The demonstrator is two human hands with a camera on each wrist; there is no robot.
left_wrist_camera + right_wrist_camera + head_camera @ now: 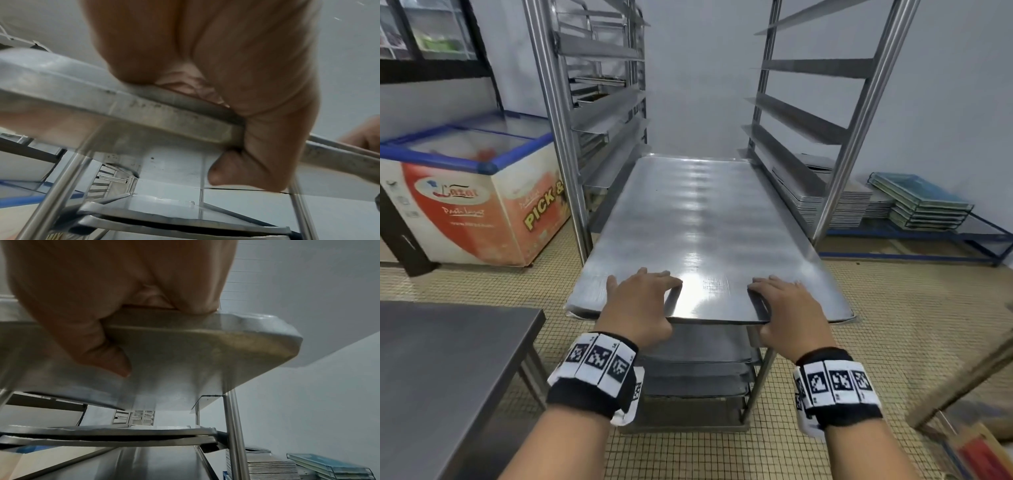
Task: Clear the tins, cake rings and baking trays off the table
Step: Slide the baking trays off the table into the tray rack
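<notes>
A large flat steel baking tray (pixel 702 233) lies partway into a tall metal rack (pixel 558 130), its near edge sticking out toward me. My left hand (pixel 640 305) grips that near edge left of centre, fingers on top and thumb beneath. My right hand (pixel 787 315) grips the same edge right of centre in the same way. In the left wrist view the left hand (pixel 236 97) wraps the tray rim (pixel 144 110), thumb under it. The right wrist view shows the right hand (pixel 92 313) with its thumb pressed under the tray (pixel 205 353). More trays (pixel 695 373) sit on lower rack levels.
A steel table (pixel 448 370) stands at the lower left. A chest freezer (pixel 469 198) with a glass lid is behind it. Stacked trays (pixel 842 202) and blue-green glass sheets (pixel 924 202) sit on a low blue stand at right. The floor is tiled.
</notes>
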